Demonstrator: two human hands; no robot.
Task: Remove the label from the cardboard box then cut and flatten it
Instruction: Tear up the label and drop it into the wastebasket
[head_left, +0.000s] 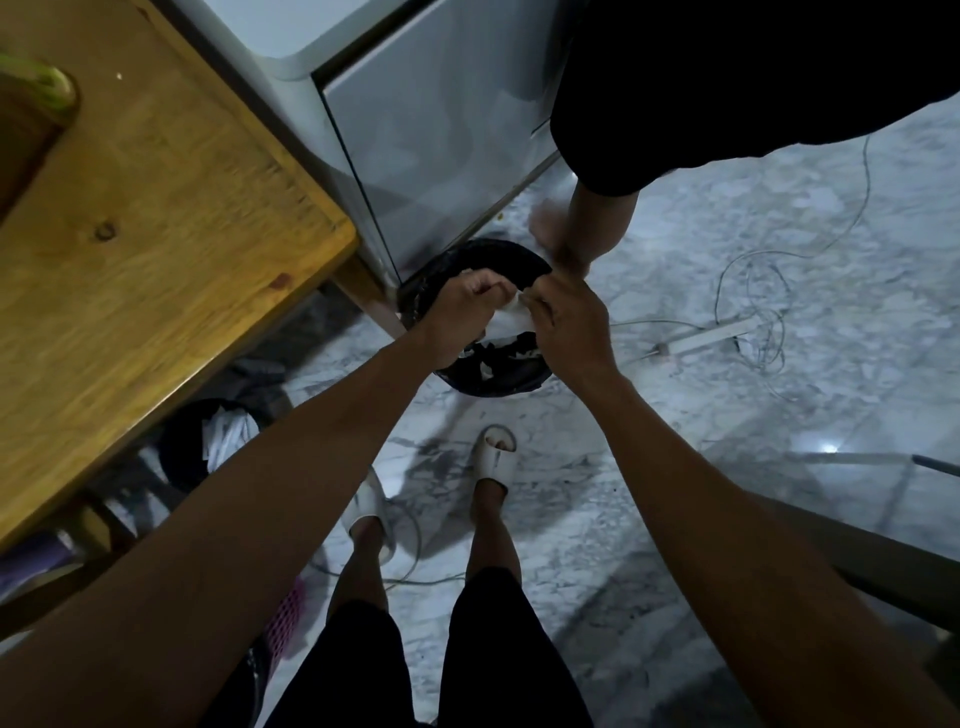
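At frame centre, both hands meet over a black bin (511, 371). The left hand (462, 306) and right hand (563, 325) are each clenched on a crumpled white label (511, 322), which sits pinched between them, directly above the bin's open mouth. White scraps lie inside the bin on its dark liner. No cardboard box shows anywhere in view.

Just left of the bin stands a table leg, and the wooden table (156, 234) fills the upper left of the frame. A pale cabinet (431, 119) rises behind the bin at top centre. At upper right a second person's bare leg (592, 228) and dark shorts come down near the bin's rim. A white power strip (706, 335) with tangled cords lies on the marble floor (779, 234) at right. Below the hands, the wearer's feet show in white slippers (496, 460).
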